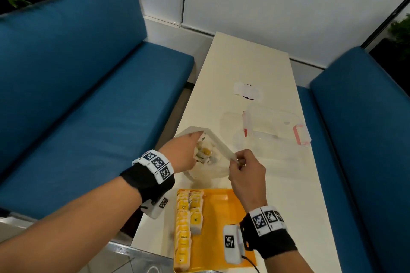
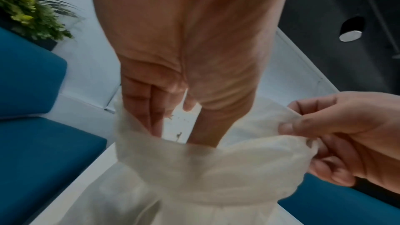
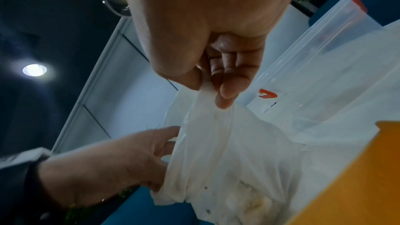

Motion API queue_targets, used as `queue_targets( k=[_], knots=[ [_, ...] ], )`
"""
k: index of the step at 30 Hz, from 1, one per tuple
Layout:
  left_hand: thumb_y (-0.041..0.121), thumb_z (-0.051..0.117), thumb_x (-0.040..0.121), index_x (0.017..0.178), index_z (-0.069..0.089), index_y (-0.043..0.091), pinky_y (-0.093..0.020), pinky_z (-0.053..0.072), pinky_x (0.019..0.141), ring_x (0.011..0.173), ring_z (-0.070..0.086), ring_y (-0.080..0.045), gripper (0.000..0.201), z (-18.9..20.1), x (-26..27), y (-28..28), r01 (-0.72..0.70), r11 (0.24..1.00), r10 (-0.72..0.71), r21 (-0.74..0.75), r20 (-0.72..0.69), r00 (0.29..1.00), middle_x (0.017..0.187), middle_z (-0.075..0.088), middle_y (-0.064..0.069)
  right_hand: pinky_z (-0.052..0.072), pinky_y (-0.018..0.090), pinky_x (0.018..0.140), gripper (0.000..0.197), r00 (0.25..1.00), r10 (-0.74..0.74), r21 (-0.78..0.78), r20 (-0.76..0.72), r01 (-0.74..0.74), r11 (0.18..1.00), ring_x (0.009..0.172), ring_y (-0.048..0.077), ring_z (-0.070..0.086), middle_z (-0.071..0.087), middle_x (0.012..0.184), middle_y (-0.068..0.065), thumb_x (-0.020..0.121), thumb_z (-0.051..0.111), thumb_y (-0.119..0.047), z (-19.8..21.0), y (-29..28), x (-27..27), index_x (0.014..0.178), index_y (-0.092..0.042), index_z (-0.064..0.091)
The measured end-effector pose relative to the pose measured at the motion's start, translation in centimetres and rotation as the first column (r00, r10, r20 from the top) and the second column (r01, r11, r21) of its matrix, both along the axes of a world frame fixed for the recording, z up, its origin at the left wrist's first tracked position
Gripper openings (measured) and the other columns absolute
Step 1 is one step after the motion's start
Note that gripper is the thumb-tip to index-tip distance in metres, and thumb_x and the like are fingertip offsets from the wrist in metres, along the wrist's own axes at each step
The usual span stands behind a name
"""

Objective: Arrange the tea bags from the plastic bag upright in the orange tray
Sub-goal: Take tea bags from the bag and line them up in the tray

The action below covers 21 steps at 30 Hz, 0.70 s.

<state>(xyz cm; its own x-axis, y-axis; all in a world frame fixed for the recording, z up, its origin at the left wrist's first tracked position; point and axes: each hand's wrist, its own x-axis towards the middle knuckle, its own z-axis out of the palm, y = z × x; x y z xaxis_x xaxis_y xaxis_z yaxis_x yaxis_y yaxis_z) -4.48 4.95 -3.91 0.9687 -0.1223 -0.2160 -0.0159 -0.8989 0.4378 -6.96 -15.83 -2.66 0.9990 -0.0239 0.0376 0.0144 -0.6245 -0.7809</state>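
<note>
A thin white plastic bag [image 1: 213, 168] lies on the white table [image 1: 244, 62] just beyond the orange tray [image 1: 217, 217]. Yellow-and-white tea bags [image 1: 205, 152] show inside its open mouth. My left hand [image 1: 197, 144] reaches into the bag with fingers [image 2: 140, 109] and thumb straight; the rim [image 2: 194, 160] hides their tips. My right hand [image 1: 238, 160] pinches the bag's right edge [image 3: 207, 91] between thumb and fingers and holds it up. Two rows of tea bags [image 1: 188, 213] stand along the tray's left side; its right part is bare.
A clear plastic container [image 1: 273, 126] with pink clips sits behind the bag to the right. A white wrapper [image 1: 247, 91] lies farther back. Blue benches [image 1: 88, 95] [image 1: 366, 139] flank the narrow table. The tray sits at the table's near edge.
</note>
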Motion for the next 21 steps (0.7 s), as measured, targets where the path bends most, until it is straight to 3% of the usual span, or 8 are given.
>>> queue_targets(
  k=[2, 5, 8, 11, 13, 15, 19, 21],
  knots=[
    [0.016, 0.067, 0.088, 0.156, 0.026, 0.024, -0.035, 0.054, 0.080, 0.116, 0.063, -0.028, 0.080, -0.3, 0.1, -0.5, 0.057, 0.993, -0.055, 0.105, -0.019, 0.998, 0.145, 0.051, -0.002, 0.054, 0.032, 0.059, 0.013, 0.999, 0.049, -0.011, -0.015, -0.049, 0.999, 0.064, 0.016, 0.063, 0.064, 0.071, -0.005, 0.092, 0.058, -0.011, -0.8, 0.2, -0.5, 0.087, -0.023, 0.058],
    [0.020, 0.062, 0.093, 0.132, 0.055, 0.021, -0.029, 0.046, 0.079, 0.115, 0.061, -0.025, 0.040, -0.3, 1.4, -2.0, 0.177, 0.971, -0.171, 0.163, -0.049, 0.984, 0.128, 0.059, -0.002, 0.055, 0.031, 0.061, 0.011, 0.996, 0.088, -0.020, -0.016, -0.089, 0.996, 0.068, 0.012, 0.062, 0.065, 0.076, -0.007, 0.094, 0.058, -0.014, -1.9, 0.3, -0.3, 0.088, -0.022, 0.058],
    [0.030, 0.067, 0.093, 0.139, 0.052, 0.023, -0.038, 0.052, 0.092, 0.121, 0.056, -0.029, 0.048, -0.8, 2.7, -3.2, 0.243, 0.929, -0.217, 0.278, -0.123, 0.968, 0.137, 0.049, -0.006, 0.052, 0.024, 0.062, 0.009, 0.995, 0.102, -0.033, -0.004, -0.102, 0.994, 0.071, 0.009, 0.061, 0.064, 0.079, -0.008, 0.095, 0.058, -0.014, -2.0, 0.1, 0.0, 0.091, -0.022, 0.059],
    [0.043, 0.063, 0.096, 0.149, 0.039, 0.025, -0.048, 0.043, 0.109, 0.139, 0.039, -0.036, 0.061, -2.2, 3.9, -4.0, 0.256, 0.879, -0.167, 0.403, -0.245, 0.955, 0.155, 0.034, -0.010, 0.047, 0.020, 0.061, 0.008, 0.993, 0.115, -0.049, 0.036, -0.113, 0.992, 0.072, 0.008, 0.059, 0.063, 0.078, -0.008, 0.097, 0.056, -0.018, -1.8, 0.0, 0.3, 0.089, -0.020, 0.058],
    [0.042, 0.060, 0.097, 0.150, 0.039, 0.029, -0.046, 0.038, 0.111, 0.141, 0.038, -0.034, 0.058, -2.9, 4.4, -4.4, 0.271, 0.870, -0.167, 0.412, -0.271, 0.948, 0.156, 0.037, -0.009, 0.045, 0.021, 0.060, 0.011, 0.990, 0.134, -0.051, 0.047, -0.132, 0.990, 0.070, 0.009, 0.057, 0.061, 0.076, -0.007, 0.098, 0.055, -0.019, -1.7, 0.0, 0.4, 0.087, -0.019, 0.057],
    [0.036, 0.059, 0.100, 0.145, 0.048, 0.031, -0.039, 0.042, 0.104, 0.134, 0.049, -0.029, 0.047, -3.2, 4.6, -4.5, 0.274, 0.883, -0.183, 0.382, -0.256, 0.949, 0.149, 0.047, -0.004, 0.041, 0.018, 0.059, 0.012, 0.987, 0.155, -0.056, 0.049, -0.152, 0.987, 0.069, 0.009, 0.055, 0.059, 0.074, -0.008, 0.098, 0.055, -0.018, -1.7, 0.2, 0.4, 0.086, -0.019, 0.055],
    [0.026, 0.054, 0.104, 0.132, 0.059, 0.020, -0.028, 0.043, 0.088, 0.109, 0.061, -0.022, 0.029, -3.9, 4.9, -4.3, 0.230, 0.938, -0.165, 0.259, -0.251, 0.954, 0.134, 0.062, -0.004, 0.040, 0.013, 0.060, 0.011, 0.987, 0.156, -0.045, 0.039, -0.154, 0.987, 0.072, 0.007, 0.057, 0.061, 0.077, -0.009, 0.097, 0.056, -0.018, -1.7, 0.2, 0.5, 0.087, -0.021, 0.056],
    [0.021, 0.048, 0.107, 0.140, 0.056, 0.012, -0.029, 0.043, 0.094, 0.122, 0.059, -0.024, 0.035, -4.2, 4.9, -4.3, 0.270, 0.925, -0.190, 0.266, -0.293, 0.937, 0.141, 0.059, -0.009, 0.041, 0.014, 0.060, 0.010, 0.989, 0.145, -0.041, 0.029, -0.144, 0.989, 0.073, 0.007, 0.058, 0.062, 0.079, -0.009, 0.098, 0.056, -0.018, -1.6, 0.0, 0.6, 0.088, -0.022, 0.056]
  ],
)
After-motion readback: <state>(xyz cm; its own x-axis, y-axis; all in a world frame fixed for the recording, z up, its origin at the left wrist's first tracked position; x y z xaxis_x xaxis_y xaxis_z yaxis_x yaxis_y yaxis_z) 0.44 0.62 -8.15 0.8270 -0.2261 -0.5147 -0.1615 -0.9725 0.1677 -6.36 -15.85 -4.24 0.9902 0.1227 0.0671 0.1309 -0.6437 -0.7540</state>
